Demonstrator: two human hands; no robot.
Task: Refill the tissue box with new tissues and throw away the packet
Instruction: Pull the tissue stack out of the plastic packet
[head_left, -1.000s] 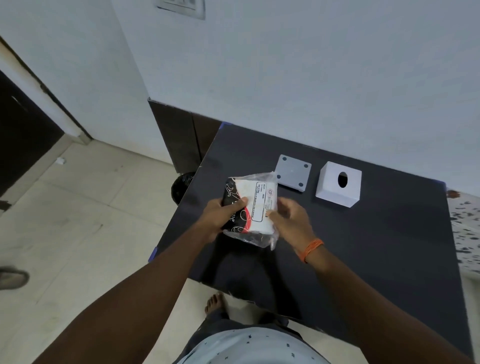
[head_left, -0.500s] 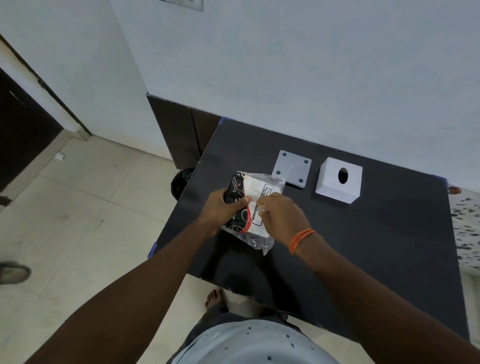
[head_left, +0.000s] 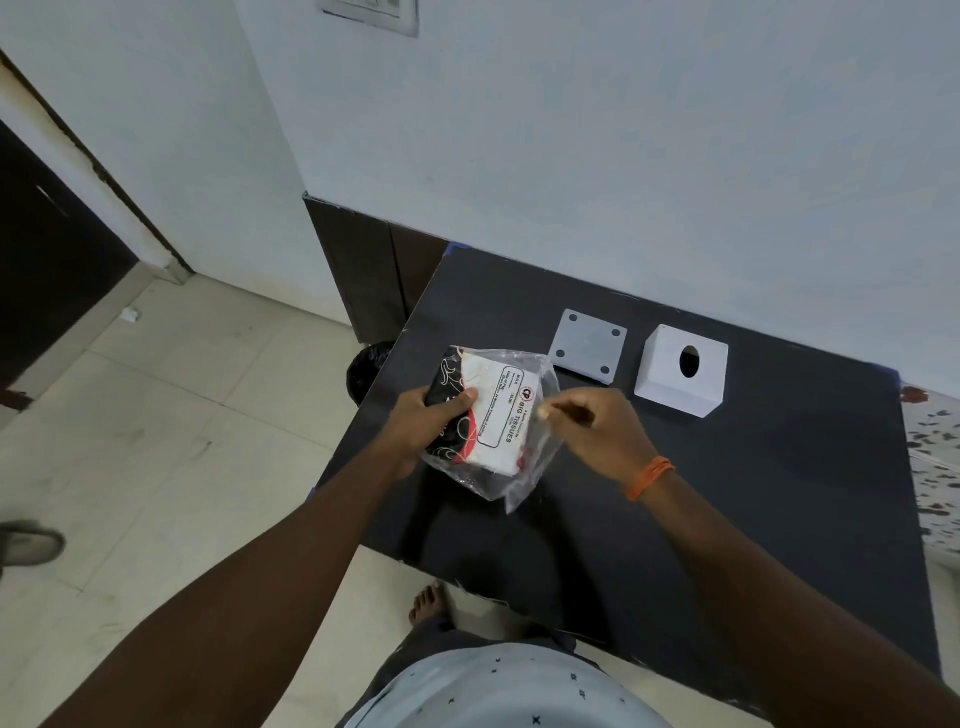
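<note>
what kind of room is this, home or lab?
Likely a plain indoor room in a home or small office, not a lab: tiled floor, painted wall with a switch plate, a dark table pushed against it, and a lined bin beside it.

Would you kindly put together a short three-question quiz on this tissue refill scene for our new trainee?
1. True or false: the tissue box has its round hole facing up.
2. Which hand grips the body of the tissue packet? A) left hand B) right hand C) neither
3. Fill in: the grey base plate lies on the black table between the packet and the ____.

Key: 1 true; 2 A; 3 tissue box. The right hand only pinches the clear wrapper at the packet's edge.
</note>
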